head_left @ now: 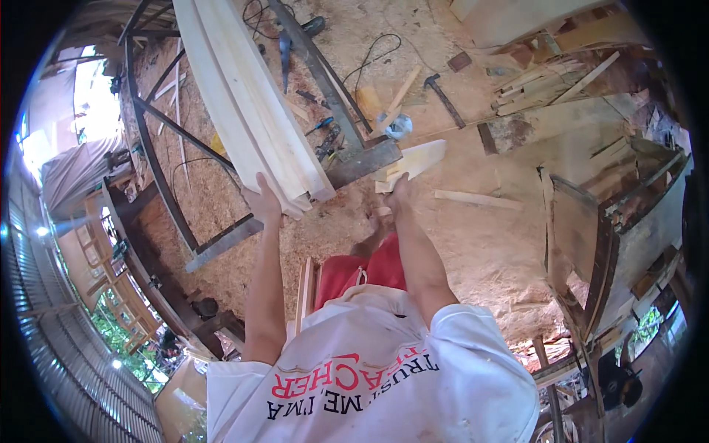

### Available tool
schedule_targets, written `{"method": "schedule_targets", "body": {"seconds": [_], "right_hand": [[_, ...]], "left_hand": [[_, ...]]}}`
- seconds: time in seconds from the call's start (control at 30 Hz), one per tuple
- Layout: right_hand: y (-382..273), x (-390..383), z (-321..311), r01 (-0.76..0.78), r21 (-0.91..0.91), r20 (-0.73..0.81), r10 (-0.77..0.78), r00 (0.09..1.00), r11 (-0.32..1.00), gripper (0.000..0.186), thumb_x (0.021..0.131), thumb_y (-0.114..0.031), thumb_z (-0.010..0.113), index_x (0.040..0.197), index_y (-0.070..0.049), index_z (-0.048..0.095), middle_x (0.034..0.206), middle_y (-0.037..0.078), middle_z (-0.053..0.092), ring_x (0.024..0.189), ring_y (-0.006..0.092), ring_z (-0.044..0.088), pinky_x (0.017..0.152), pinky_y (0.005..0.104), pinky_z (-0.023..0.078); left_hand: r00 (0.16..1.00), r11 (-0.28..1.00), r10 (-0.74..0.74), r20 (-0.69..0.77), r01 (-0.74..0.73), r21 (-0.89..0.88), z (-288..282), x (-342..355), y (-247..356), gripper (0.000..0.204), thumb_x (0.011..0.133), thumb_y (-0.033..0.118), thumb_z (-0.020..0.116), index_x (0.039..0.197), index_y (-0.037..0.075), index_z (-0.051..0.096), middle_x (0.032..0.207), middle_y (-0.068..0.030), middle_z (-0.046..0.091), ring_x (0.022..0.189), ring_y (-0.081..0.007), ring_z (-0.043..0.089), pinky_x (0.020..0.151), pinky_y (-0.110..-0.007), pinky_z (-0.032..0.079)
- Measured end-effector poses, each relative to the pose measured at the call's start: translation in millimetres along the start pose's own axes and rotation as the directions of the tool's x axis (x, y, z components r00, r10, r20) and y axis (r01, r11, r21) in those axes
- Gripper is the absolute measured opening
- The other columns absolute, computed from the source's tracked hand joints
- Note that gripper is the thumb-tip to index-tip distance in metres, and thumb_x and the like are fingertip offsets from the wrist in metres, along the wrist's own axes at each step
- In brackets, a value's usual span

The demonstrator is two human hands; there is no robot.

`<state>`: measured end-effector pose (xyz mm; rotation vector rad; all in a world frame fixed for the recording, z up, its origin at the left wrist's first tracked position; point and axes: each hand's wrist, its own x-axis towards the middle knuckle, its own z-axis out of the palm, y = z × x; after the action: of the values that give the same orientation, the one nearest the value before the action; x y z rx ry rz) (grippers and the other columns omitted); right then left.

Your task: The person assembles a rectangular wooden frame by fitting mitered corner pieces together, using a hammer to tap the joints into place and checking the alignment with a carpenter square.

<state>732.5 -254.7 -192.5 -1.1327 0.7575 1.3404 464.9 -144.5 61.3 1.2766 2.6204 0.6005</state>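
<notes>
Long pale wooden boards [251, 96] lie side by side across a dark frame [365, 164], running away from me. My left hand [264, 199] grips the near left end of the boards, its thumb on top and its other fingers mostly hidden. In my right hand [400, 192] is a short pale wood piece [422, 159] with a tapered far end, held just right of the frame's near corner. The fingers close round its near end, where small blocky parts show.
A hammer [444, 100] lies on the dusty floor beyond my right hand. Near the frame are a blue-handled tool [320, 125], a small clear bag [399, 126] and black cords [375, 55]. Wood offcuts [543, 85] pile up at the far right. A loose strip [478, 198] lies on the right.
</notes>
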Motion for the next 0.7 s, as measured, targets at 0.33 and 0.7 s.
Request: {"method": "schedule_targets", "body": {"seconds": [0.33,0.7], "right_hand": [[-47.4,-59.7,26.6,0.285,-0.765,0.055,-0.383,0.922,0.578,0.045,0.105,-0.039,0.042,0.12,-0.003,0.064,0.112,0.019,0.07,0.104,0.0367,0.069,0.084,0.0494,0.056],[-90.1,-135.7,-6.7,0.214,-0.706,-0.116,-0.408,0.906,0.675,0.05,0.082,-0.041,0.074,0.118,-0.005,0.068,0.105,0.013,0.073,0.095,0.0256,0.07,0.082,0.0417,0.055]], "left_hand": [[0.961,0.916,0.257,0.107,-0.277,0.291,33.6,32.7,-32.5,0.081,0.096,0.059,0.055,0.142,-0.006,0.044,0.133,-0.0291,0.058,0.123,-0.042,0.058,0.103,-0.048,0.045],[0.984,0.975,0.177,-0.028,-0.172,0.138,44.6,22.1,-34.1,0.096,0.093,0.068,0.053,0.14,-0.015,0.042,0.13,-0.0344,0.058,0.115,-0.0482,0.06,0.095,-0.049,0.052]]}}
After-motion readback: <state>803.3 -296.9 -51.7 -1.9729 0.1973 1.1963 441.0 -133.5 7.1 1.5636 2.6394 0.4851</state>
